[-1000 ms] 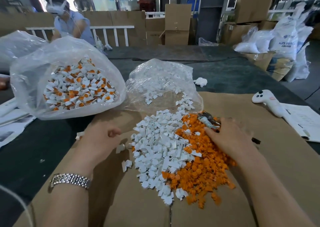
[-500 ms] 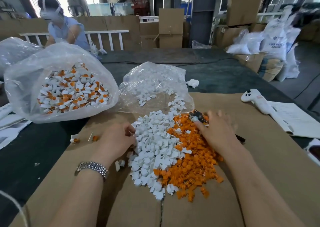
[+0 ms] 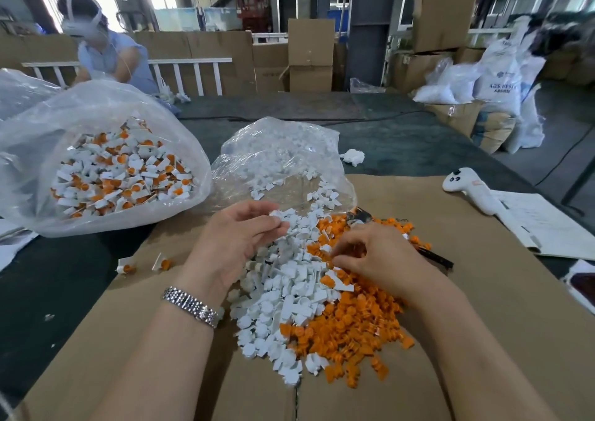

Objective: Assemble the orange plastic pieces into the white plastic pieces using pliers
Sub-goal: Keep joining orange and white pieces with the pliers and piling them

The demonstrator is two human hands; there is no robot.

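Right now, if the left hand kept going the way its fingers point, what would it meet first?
The left hand points right and slightly away, pinching a white piece. It would likely meet the white pieces pile first, then the orange pieces; depth is unclear.

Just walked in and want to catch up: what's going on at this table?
A person is sorting small plastic parts on a cardboard sheet. The left hand pinches a white piece above the white pile. The right hand picks at the orange pile; pliers lie partly beneath it. A clear bag to the left holds joined white-and-orange parts.
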